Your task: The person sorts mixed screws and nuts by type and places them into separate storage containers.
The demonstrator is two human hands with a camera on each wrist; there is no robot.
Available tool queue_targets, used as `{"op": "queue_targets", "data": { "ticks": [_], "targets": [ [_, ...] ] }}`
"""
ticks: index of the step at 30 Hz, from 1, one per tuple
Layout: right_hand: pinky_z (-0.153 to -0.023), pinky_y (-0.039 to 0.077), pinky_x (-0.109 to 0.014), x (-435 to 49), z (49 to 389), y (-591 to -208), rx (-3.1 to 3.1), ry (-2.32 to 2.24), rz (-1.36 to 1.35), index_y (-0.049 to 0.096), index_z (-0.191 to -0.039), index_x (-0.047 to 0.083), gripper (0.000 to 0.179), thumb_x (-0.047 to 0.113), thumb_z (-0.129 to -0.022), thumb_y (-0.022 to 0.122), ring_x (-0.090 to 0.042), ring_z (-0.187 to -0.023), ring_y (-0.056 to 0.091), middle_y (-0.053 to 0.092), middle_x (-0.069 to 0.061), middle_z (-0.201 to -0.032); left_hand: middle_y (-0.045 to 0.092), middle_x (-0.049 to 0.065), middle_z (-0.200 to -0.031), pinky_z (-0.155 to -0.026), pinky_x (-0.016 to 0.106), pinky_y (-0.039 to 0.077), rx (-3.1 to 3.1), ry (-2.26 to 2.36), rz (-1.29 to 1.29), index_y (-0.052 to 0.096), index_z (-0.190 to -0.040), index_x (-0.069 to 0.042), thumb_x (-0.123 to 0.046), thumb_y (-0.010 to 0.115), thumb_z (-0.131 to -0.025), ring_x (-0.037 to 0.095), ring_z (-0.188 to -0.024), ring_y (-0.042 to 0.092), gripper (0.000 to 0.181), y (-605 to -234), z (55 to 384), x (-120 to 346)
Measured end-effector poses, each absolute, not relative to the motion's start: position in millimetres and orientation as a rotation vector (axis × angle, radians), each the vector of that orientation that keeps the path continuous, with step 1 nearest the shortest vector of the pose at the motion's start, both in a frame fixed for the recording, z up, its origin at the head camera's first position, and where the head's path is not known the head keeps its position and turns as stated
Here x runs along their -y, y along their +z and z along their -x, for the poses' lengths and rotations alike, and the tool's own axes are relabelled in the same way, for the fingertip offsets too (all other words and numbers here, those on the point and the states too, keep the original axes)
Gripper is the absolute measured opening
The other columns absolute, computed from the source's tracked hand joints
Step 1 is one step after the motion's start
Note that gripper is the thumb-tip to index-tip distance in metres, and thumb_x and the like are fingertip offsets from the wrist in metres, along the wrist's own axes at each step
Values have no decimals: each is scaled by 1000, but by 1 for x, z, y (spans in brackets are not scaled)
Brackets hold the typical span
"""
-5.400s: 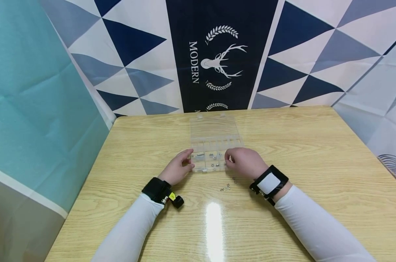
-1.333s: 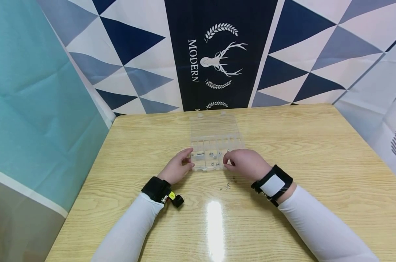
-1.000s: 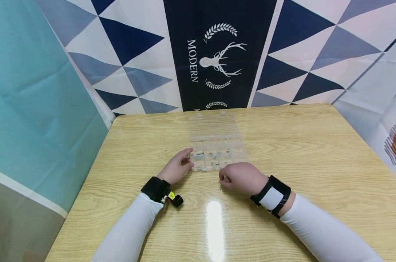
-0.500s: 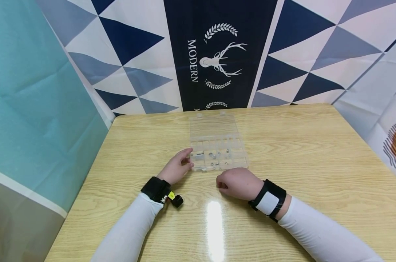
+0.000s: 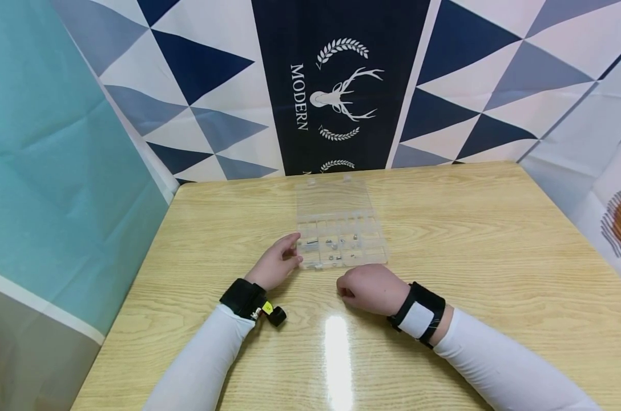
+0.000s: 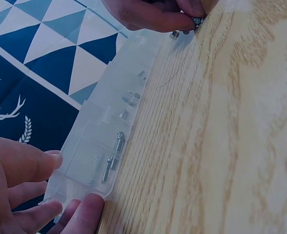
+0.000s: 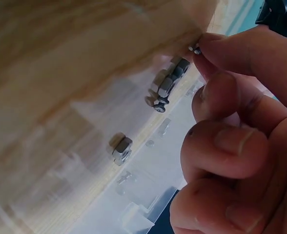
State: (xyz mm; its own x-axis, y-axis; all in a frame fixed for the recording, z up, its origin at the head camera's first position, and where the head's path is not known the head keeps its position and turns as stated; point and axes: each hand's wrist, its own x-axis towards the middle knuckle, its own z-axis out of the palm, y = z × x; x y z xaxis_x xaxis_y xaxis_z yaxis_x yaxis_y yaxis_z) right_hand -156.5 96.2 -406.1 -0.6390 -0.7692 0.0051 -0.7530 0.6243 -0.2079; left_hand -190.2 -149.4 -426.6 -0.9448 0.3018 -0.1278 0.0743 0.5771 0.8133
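A clear plastic compartment box (image 5: 377, 242) lies with its lid open away from me. My left hand (image 5: 273, 262) holds its left end, thumb (image 6: 87, 212) at the near corner and fingers along the side. Silver bolts (image 6: 112, 157) lie in the compartment nearest that hand. My right hand (image 5: 374, 289) is low over the table, just in front of the box. Its thumb and index finger pinch a tiny metal screw (image 7: 195, 50), the other fingers curled. Beside it on the table lie a hex nut (image 7: 122, 147), more nuts (image 7: 167, 87) and small screws (image 7: 159, 106).
The box's flat transparent lid (image 5: 333, 197) extends toward the table's back edge. A patterned cloth (image 5: 213, 97) hangs behind the wooden table (image 5: 459, 228). Light glares on the tabletop (image 5: 338, 359) between the forearms.
My right hand has moved from over the box's right compartments down to the table in front, covering the loose parts in the head view. My left hand has stayed at the box's left end.
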Motion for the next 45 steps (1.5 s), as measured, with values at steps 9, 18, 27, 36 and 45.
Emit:
{"op": "queue_targets", "data": {
  "ticks": [9, 18, 27, 36, 45],
  "targets": [
    [-46, 27, -18, -102, 165, -398, -2773, -361, 1253, 51, -64, 23, 29, 17, -88, 67, -5, -51, 35, 36, 12, -57, 37, 7, -148, -102, 42, 43, -2564, 1282, -296, 32, -151, -9, -12, 57, -99, 15, -112, 48, 58, -429, 191, 149],
    [-50, 41, -23, -120, 192, -375, -2858, -412, 1079, 67, -84, 19, 7, 19, -91, 65, -7, -54, 44, 57, 9, -67, 47, 9, -136, -101, 42, 44, -2567, 1299, -311, 33, -151, -8, -11, 57, -99, 17, -112, 49, 57, -431, 191, 149],
    [-46, 38, -24, -128, 212, -373, -2892, -457, 968, 68, -87, 19, 5, 21, -91, 67, -9, -52, 44, 55, 7, -62, 38, 8, -147, -100, 42, 44, -2563, 1307, -318, 33, -151, -9, -12, 57, -99, 17, -113, 48, 57, -433, 189, 150],
    [-47, 39, -25, -124, 219, -394, -2893, -411, 923, 67, -85, 19, 7, 22, -91, 66, -10, -52, 46, 56, 7, -62, 47, 10, -136, -99, 42, 44, -2567, 1320, -329, 33, -151, -8, -11, 57, -99, 16, -111, 49, 58, -434, 189, 151],
    [-46, 40, -25, -123, 221, -403, -2900, -393, 910, 68, -83, 17, 7, 21, -90, 67, -10, -53, 47, 58, 5, -63, 45, 9, -139, -101, 42, 43, -2556, 1322, -321, 33, -151, -8, -11, 57, -99, 16, -111, 49, 58, -434, 189, 151]
  ]
}}
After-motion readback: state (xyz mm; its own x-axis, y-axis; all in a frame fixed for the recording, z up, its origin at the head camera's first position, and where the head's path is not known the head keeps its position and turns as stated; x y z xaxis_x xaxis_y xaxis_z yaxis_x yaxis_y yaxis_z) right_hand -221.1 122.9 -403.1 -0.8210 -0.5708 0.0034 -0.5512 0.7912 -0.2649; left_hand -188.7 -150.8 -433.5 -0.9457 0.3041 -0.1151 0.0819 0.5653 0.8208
